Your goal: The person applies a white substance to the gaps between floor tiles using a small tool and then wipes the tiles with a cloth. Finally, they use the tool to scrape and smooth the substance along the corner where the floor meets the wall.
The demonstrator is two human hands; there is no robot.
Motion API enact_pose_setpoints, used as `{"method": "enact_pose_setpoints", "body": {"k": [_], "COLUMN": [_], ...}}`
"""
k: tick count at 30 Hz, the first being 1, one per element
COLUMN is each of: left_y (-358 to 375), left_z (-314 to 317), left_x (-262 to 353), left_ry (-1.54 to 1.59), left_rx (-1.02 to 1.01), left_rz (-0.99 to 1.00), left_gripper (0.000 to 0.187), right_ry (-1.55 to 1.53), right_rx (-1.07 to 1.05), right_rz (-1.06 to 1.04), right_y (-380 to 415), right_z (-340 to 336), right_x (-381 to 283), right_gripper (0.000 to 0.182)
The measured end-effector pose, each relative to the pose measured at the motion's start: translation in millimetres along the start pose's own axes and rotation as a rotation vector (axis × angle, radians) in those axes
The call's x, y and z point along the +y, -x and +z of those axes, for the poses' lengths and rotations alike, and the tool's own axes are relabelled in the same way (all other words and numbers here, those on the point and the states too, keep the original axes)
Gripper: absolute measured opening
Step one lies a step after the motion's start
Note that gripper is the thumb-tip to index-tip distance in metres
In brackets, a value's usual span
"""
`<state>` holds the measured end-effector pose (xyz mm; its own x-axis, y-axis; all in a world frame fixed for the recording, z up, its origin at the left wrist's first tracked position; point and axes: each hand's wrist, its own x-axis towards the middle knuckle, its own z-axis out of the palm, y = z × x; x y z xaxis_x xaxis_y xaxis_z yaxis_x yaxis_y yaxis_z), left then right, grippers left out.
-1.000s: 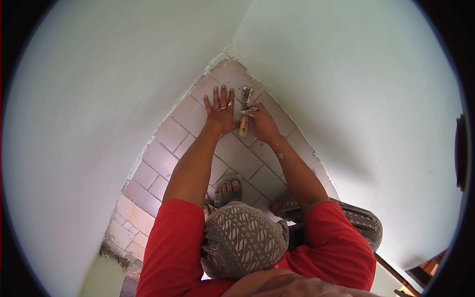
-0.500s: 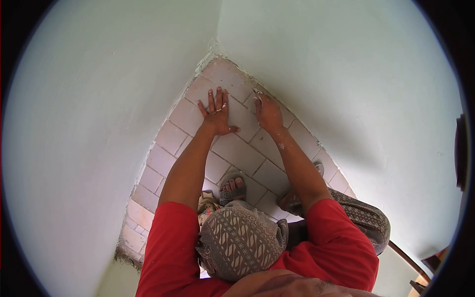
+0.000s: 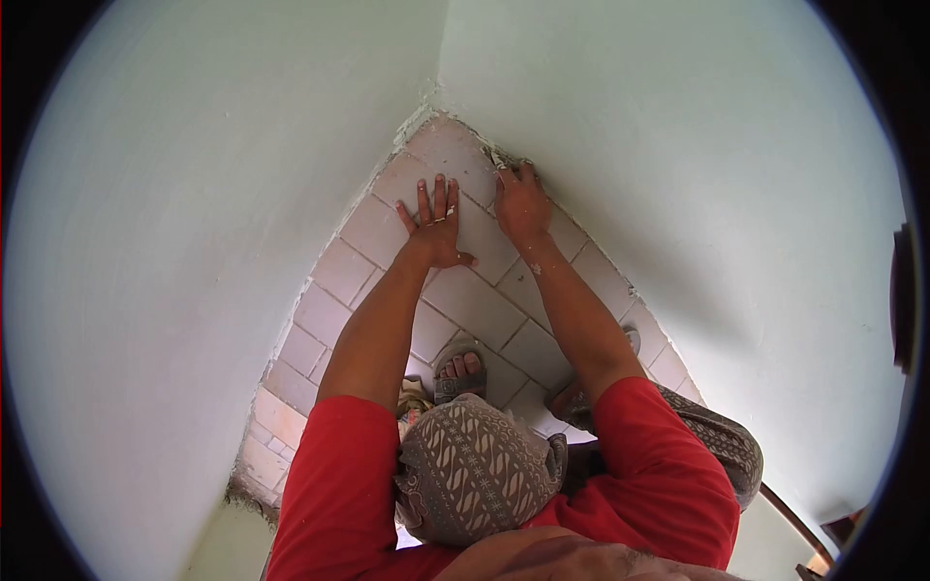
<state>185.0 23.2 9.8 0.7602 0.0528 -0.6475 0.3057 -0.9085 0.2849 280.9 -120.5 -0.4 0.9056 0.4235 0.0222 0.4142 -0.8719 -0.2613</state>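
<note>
My left hand [image 3: 435,232] lies flat on the pinkish tiled floor [image 3: 475,300], fingers spread and thumb out, with pale smears on the fingers. To its right, my right hand [image 3: 523,205] is closed, palm down, at the foot of the right wall. From its fingertips pokes a small, flat scraper-like blade [image 3: 497,159] smeared with pale paste; the rest of it is hidden under the hand. The blade's tip is at the seam between wall and tiles, close to the corner. Pale flecks dot my right wrist.
Two pale green walls, left [image 3: 223,223] and right [image 3: 659,165], meet ahead in a corner, with rough pale filler [image 3: 417,121] along the floor joint. My sandalled foot [image 3: 458,369] and patterned cloth-covered knee [image 3: 480,465] are below. A dark object [image 3: 903,300] is at the right edge.
My right hand has slid forward along the right wall's base, toward the corner, with the blade. My left hand stays flat on the same tiles; the view has shifted slightly.
</note>
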Motion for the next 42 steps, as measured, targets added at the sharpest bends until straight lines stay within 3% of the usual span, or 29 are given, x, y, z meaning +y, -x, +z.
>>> {"method": "enact_pose_setpoints", "body": {"k": [4,10,12,24,42], "left_y": [2.9,-0.6,0.6,3.6,5.5], "left_z": [-4.1,-0.3,-3.3,-7.8,-6.0], "left_x": [2.0,-2.2,-1.6,-1.7,-0.3], "left_ry": [0.008,0.013,0.018,0.035,0.022], "left_rx": [-0.018,-0.005,-0.014,-0.031,-0.031], "left_rz": [-0.002,0.019,0.020,0.016,0.017], "left_gripper": [0.157,0.159,0.159,0.158,0.158], "right_ry": [0.024,0.027,-0.027,0.079,0.006], "right_rx": [0.023,-0.105,-0.136,-0.281,-0.233], "right_rz": [-0.017,-0.017,0.083,0.060,0.124], "right_y": [1.2,-4.9,-5.3,-24.5,-21.3], "right_z": [1.3,-17.7,-27.9,-41.2,-40.0], "right_x": [-2.4,-3.9,-11.7,-27.1,-34.8], "right_gripper": [0.029,0.031,0.033,0.033,0.030]}}
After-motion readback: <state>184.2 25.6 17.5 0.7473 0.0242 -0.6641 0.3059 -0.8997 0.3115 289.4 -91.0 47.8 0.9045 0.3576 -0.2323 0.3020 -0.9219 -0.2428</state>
